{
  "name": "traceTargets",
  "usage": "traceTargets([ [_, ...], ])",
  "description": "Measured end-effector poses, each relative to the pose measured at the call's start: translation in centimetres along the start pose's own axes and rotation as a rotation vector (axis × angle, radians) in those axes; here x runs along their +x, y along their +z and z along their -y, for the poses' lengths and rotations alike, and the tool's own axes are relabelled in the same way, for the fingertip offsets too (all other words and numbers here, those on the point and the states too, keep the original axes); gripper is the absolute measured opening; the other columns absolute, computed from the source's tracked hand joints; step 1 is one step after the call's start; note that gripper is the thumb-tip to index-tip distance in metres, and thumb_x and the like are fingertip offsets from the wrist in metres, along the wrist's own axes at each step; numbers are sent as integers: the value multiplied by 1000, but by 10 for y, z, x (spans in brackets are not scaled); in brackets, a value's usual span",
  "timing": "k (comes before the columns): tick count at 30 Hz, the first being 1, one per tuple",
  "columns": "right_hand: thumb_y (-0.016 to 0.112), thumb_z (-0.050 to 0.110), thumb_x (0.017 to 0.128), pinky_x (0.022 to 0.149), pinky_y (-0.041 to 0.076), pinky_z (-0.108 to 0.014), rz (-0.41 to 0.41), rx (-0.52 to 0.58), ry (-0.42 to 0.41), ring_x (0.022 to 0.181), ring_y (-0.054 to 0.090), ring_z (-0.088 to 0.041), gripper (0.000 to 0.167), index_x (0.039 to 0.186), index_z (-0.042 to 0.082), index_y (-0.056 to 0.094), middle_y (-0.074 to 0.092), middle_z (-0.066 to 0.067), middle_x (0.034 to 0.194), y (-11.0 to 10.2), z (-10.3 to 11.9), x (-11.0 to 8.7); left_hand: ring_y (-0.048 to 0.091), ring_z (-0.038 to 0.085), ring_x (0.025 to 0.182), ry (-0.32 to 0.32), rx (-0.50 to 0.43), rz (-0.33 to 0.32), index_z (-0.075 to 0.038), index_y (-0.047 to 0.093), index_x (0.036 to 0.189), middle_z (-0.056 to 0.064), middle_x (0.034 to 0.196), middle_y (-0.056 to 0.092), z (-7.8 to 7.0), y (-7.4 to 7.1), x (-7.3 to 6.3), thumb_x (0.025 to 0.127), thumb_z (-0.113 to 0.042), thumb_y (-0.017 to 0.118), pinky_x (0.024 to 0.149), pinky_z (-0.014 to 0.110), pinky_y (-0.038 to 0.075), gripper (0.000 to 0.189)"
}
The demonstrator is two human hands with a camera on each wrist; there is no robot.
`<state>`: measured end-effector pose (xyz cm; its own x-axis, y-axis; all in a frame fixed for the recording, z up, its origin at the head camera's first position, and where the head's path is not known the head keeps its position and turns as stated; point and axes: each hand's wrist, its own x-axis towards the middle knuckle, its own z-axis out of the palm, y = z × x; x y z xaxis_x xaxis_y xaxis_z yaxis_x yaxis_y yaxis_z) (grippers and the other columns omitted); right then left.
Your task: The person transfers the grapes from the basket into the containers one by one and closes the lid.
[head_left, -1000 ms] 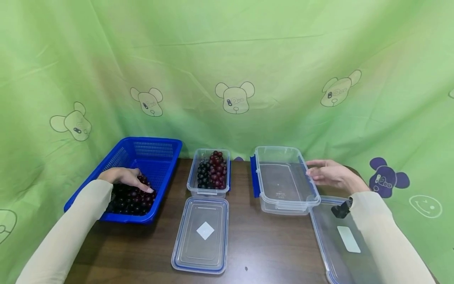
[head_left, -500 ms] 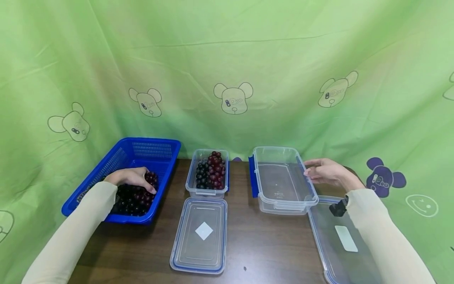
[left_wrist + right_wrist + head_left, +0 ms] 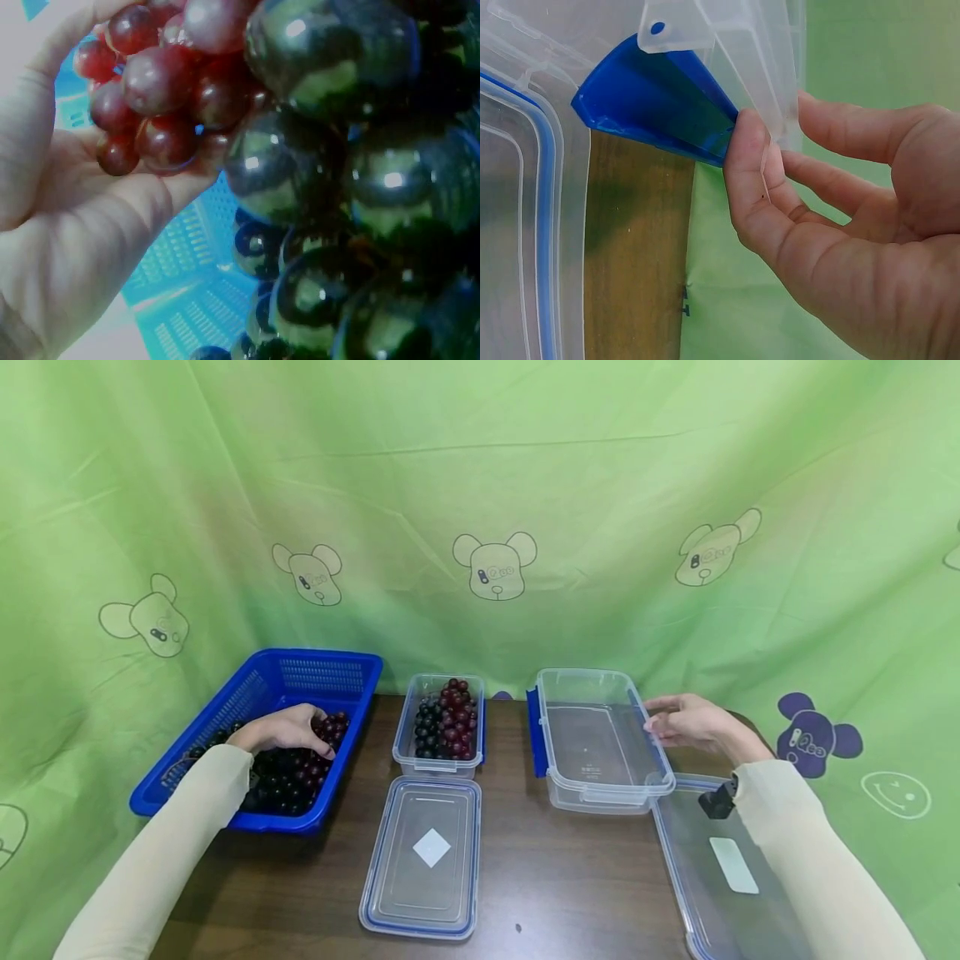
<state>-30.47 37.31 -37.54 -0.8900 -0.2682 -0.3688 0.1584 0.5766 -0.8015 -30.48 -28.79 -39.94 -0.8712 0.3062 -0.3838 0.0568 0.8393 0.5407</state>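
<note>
My left hand (image 3: 281,728) is inside the blue basket (image 3: 324,654) at the left. In the left wrist view, its thumb and fingers curl round a bunch of red grapes (image 3: 159,81). Dark grapes (image 3: 289,166) fill the right of that view, close to the camera. At the right, my right hand (image 3: 693,727) holds the side of a large clear plastic container (image 3: 596,800) with no grapes in it. The right wrist view has a thumb and fingers at the container's wall, beside a hanging blue latch (image 3: 649,94).
Between basket and large container stands a smaller clear container (image 3: 442,768) with dark and red grapes in it. Before it lies its blue-edged lid (image 3: 420,885). A larger lid (image 3: 693,852) lies under my right forearm. A green curtain (image 3: 495,460) hangs behind the table (image 3: 570,877).
My left hand has shifted right and slightly farther back in the basket, and the red grapes beside it have moved the same way. My right hand stays at the large container.
</note>
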Motion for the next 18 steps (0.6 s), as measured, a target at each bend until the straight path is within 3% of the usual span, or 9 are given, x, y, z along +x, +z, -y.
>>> traceTargets([
  [2,61,-1,99,95,61,-29,-2,-5,1,102,67,-12,77,158,-20,15,66,-15,119,0,1,0,54,31,124,-7,-6,9,12,30,157,33,159,43,1,-2,-2,83,-39,88,115,60,45,107],
  [7,61,0,100,96,61,-30,-5,-24,-2,103,67,-13,76,158,-20,16,64,-21,124,0,1,0,56,27,109,-5,2,-10,16,37,152,34,155,47,4,-4,-6,83,-38,88,105,49,51,101],
  [13,61,1,100,95,62,-30,-17,-40,0,102,67,-12,74,157,-20,18,63,-22,126,2,2,-1,57,26,109,-4,-6,-26,15,42,149,35,157,44,4,-3,-7,83,-34,88,97,43,54,94],
  [17,61,1,99,94,62,-29,-26,-34,-1,100,67,-12,74,156,-21,19,64,-20,122,3,3,-3,51,18,80,3,-15,-24,17,38,150,36,152,48,5,-3,-6,85,-29,86,84,36,51,94],
  [18,61,1,99,93,62,-29,-27,-32,-2,100,67,-12,74,156,-21,19,64,-19,122,3,3,-4,45,16,71,5,-26,-27,17,37,151,36,139,57,6,-3,-5,86,-28,85,78,34,48,93],
])
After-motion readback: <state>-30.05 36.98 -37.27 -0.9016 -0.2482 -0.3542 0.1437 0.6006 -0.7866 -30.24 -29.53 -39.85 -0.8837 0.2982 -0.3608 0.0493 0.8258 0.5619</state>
